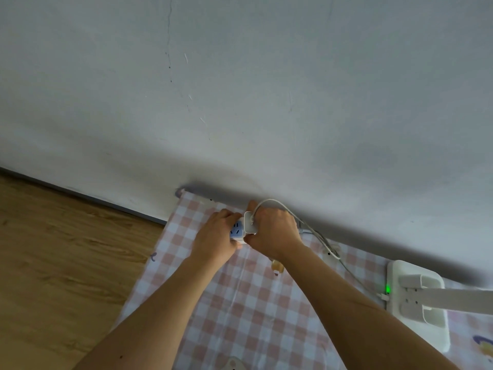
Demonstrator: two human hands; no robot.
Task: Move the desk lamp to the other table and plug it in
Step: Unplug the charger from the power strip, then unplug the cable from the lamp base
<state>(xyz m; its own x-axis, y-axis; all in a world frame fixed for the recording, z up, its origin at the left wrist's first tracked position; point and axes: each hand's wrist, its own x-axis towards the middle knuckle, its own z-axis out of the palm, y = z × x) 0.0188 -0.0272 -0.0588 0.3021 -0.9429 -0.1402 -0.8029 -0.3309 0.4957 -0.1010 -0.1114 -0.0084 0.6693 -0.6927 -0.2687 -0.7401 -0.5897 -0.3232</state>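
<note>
The left hand (pixel 215 233) is gripping the socket (pixel 235 231), a white block with a blue face, its fingers curling around the far side. The right hand (pixel 277 231) is closing around the white plug (pixel 250 222) and is holding it against the right side of the socket; I cannot tell how deep the plug is sitting. The cord (pixel 268 200) is rising from the plug, bending over the right hand and running away to the right of the socket, toward the lamp (pixel 416 297). The lamp is standing well to the right of the socket and nearer to the person, on the same checked cloth (pixel 240 303), with a green light (pixel 387 289) glowing at its edge.
</note>
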